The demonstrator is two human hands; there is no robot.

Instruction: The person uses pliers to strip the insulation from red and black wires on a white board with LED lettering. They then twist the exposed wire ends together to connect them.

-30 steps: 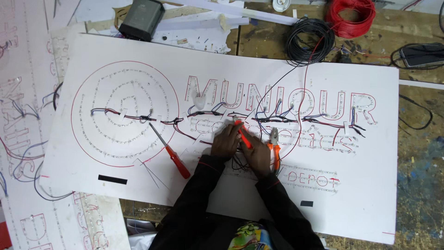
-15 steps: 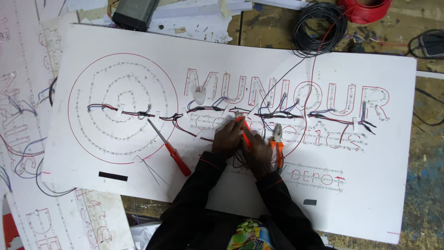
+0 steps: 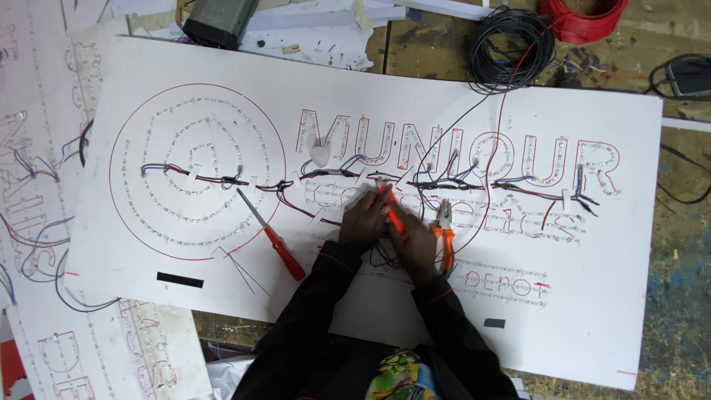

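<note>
Gripping an orange tool [image 3: 391, 211] mid-board, both hands' fingers [image 3: 370, 215] curl shut, sign board [image 3: 607, 311] edges well apart.

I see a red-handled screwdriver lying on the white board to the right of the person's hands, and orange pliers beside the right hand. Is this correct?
Not quite. In the head view the red-handled screwdriver lies on the white board to the left of the person's hands, beyond the left hand, not to their right. The orange pliers do lie beside the right hand.

Both arms wear long black sleeves [image 3: 311, 311] ending at the wrists, each cuff edged with a thin red line; a colourful patterned garment [image 3: 396, 374] shows below.
</note>
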